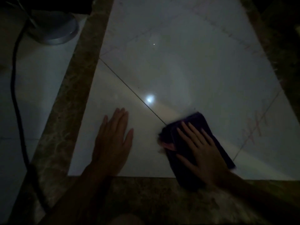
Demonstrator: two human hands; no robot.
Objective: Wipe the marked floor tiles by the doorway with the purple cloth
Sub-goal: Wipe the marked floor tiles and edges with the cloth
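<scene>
I see the right hand (204, 148) flat, fingers spread, pressing the purple cloth (197, 127) onto the near tile beside the grout line; left hand (113, 143) flat, bracing. I'd sweep firmly toward the red marks (254, 127).

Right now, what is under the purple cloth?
The cloth lies flat on the white tile, its near end over the brown border, with the right hand pressing on top. Whether any marks remain beneath it cannot be seen.

Dim, murky; glare spot (149, 99) — dark corners.
</scene>
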